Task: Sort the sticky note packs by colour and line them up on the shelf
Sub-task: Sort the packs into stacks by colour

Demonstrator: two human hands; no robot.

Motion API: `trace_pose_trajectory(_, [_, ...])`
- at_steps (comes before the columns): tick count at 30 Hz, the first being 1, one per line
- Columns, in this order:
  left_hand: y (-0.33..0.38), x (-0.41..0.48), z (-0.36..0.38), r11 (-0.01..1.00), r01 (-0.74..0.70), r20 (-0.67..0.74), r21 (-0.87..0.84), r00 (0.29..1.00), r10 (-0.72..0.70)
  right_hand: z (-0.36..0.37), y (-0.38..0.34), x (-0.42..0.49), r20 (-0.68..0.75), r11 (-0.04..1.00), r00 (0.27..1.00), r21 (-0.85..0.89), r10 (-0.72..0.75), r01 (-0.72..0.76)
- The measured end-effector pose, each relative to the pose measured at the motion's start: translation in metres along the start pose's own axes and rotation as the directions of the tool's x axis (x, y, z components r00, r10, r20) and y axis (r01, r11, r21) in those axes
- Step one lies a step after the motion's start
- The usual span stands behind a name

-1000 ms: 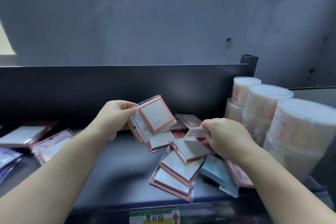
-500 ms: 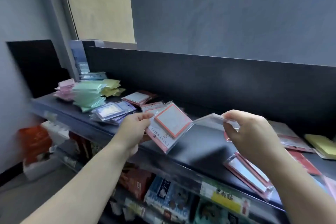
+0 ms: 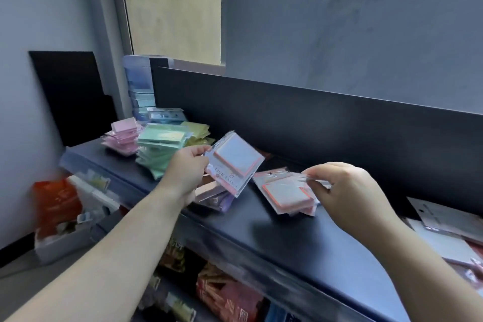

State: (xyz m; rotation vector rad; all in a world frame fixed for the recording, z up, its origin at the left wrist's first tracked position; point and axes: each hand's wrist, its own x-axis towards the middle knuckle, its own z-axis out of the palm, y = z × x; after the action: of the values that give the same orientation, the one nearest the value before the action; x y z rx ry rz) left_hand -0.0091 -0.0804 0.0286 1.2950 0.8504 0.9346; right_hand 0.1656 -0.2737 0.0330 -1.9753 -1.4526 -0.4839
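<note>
My left hand point(image 3: 186, 175) grips a small bunch of orange-edged sticky note packs point(image 3: 234, 162) by their left side, tilted above the dark shelf point(image 3: 300, 240). My right hand point(image 3: 347, 191) pinches the clear wrapper edge of another orange-edged pack point(image 3: 286, 195), which rests on a low pile of the same colour on the shelf. Further left on the shelf stand sorted piles: pink packs point(image 3: 121, 138), green packs point(image 3: 160, 150), yellow packs point(image 3: 197, 133) and blue packs point(image 3: 164, 115). A purple-tinted pile point(image 3: 217, 198) lies under my left hand.
The shelf's dark back panel point(image 3: 326, 128) rises behind the piles. Loose unsorted packs point(image 3: 449, 227) lie at the shelf's right end. A lower shelf holds packaged goods point(image 3: 224, 295). An orange bag in a grey box point(image 3: 57, 206) sits on the floor at left.
The view has swung left from the mixed heap by the white tubs to the sorted piles. Both hands carried orange-edged packs leftward; my right hand's pack has come down onto the orange pile.
</note>
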Motion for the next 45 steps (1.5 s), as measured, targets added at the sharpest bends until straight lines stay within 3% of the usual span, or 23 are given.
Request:
trace_pose_trajectory(7, [0.006,0.082,-0.018,0.997,-0.031,0.108,-0.070,0.993,0.038,0.046,-0.021,0.056,-0.130,0.992,0.991,-0.124,-0.026,0.010])
trace_pose_trajectory(10, [0.014,0.102,-0.029,0.974,-0.086,0.092,-0.212,0.990,0.107,0.068,-0.028,0.077,-0.125,0.985,0.990,-0.168,-0.062,0.041])
trace_pose_trajectory(15, [0.021,0.122,-0.048,0.951,-0.088,0.146,-0.297,0.980,0.136,0.115,-0.041,0.108,-0.121,0.982,0.989,-0.182,-0.081,0.058])
trace_pose_trajectory(18, [0.023,0.127,-0.056,0.944,-0.057,0.190,-0.326,0.974,0.124,0.136,-0.038,0.117,0.113,0.970,0.986,-0.225,0.124,-0.096])
trace_pose_trajectory(21, [0.022,0.132,-0.057,0.939,-0.030,0.248,-0.344,0.961,0.121,0.143,-0.033,0.118,0.371,0.939,0.874,-0.256,0.314,-0.229])
trace_pose_trajectory(24, [0.018,0.130,-0.052,0.938,0.002,0.305,-0.347,0.946,0.111,0.133,-0.042,0.115,0.273,0.918,0.876,-0.114,0.397,-0.380])
trace_pose_trajectory(26, [0.015,0.123,-0.044,0.941,0.038,0.367,-0.336,0.925,0.094,0.122,-0.049,0.114,0.191,0.811,0.838,0.216,0.512,-0.544])
trace_pose_trajectory(28, [0.013,0.110,-0.032,0.942,0.075,0.434,-0.326,0.897,0.078,0.111,-0.056,0.114,0.228,0.518,0.744,0.592,0.628,-0.618])
trace_pose_trajectory(29, [0.012,0.103,-0.025,0.943,0.092,0.463,-0.318,0.883,0.070,0.107,-0.057,0.112,0.265,0.376,0.702,0.693,0.660,-0.615])
trace_pose_trajectory(31, [0.011,0.087,-0.011,0.953,0.119,0.545,-0.279,0.837,0.055,0.097,-0.057,0.104,0.293,0.252,0.637,0.741,0.713,-0.622])
trace_pose_trajectory(33, [0.006,0.072,0.002,0.972,0.121,0.638,-0.204,0.769,0.038,0.085,-0.052,0.091,0.273,0.216,0.578,0.740,0.769,-0.637])
trace_pose_trajectory(35, [-0.002,0.062,0.011,0.993,0.048,0.696,-0.104,0.717,0.038,0.072,-0.041,0.076,0.217,0.211,0.512,0.728,0.831,-0.652])
trace_pose_trajectory(38, [-0.011,0.050,0.021,0.982,-0.179,0.739,0.068,0.670,0.071,0.059,-0.023,0.056,0.135,0.282,0.445,0.606,0.885,-0.744])
trace_pose_trajectory(41, [-0.011,0.037,0.033,0.936,-0.322,0.761,0.142,0.640,0.105,0.054,-0.010,0.040,0.117,0.373,0.455,0.415,0.883,-0.830])
trace_pose_trajectory(45, [-0.010,0.018,0.057,0.896,-0.400,0.789,0.190,0.606,0.103,0.032,0.002,0.019,0.035,0.510,0.517,0.114,0.855,-0.852])
